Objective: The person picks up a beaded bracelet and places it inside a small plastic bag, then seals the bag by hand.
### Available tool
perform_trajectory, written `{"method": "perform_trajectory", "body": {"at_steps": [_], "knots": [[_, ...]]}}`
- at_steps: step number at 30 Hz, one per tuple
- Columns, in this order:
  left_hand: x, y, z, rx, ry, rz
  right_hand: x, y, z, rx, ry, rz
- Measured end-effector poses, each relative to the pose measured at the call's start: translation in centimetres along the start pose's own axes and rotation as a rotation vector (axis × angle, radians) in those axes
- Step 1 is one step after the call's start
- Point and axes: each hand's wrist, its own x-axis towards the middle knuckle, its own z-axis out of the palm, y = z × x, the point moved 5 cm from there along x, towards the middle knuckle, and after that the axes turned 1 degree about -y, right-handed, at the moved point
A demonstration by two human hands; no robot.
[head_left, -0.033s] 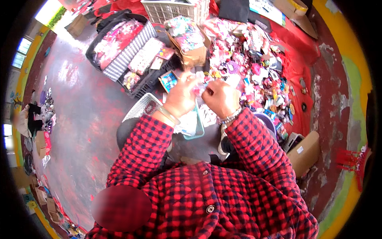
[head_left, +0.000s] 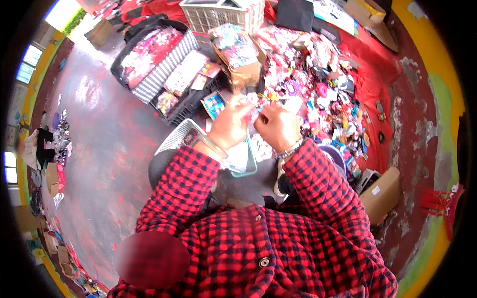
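My left hand [head_left: 227, 124] is raised over the small baskets, its fingers bent and pressed toward the thumb. A pale pinkish scrap, perhaps clear plastic, shows by its fingertips, too blurred to name. Close beside it on the right, my right hand [head_left: 278, 128] is curled into a loose fist; whatever its fingers pinch is hidden. Below the hands are a turquoise-rimmed basket [head_left: 244, 174] with pale packets in it and a white slatted basket [head_left: 174, 135]. Just beyond my left hand lies a small blue-patterned box [head_left: 214, 105].
A wide heap of small colourful trinkets [head_left: 323, 92] covers red cloth [head_left: 375, 124] at the right. Ahead stand an open cardboard box [head_left: 247, 74] of packets, a black crate [head_left: 181, 115], a striped bin [head_left: 161, 82] and a beige crate [head_left: 226, 19]. A purple basin [head_left: 338, 158] sits by my right forearm.
The whole view has shifted slightly, with the scene a little lower and to the right. Both hands keep nearly the same pose.
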Motion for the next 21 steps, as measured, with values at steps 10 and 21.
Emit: {"method": "perform_trajectory", "body": {"at_steps": [10, 21], "knots": [[-0.1, -0.3, 0.7, 0.088, 0.116, 0.013, -0.1, 1.7, 2.3, -0.104, -0.324, 0.215], [-1.5, -2.2, 4.2, 0.249, -0.181, -0.051, -0.2, 0.5, 3.3, -0.359, -0.357, 0.032]]}}
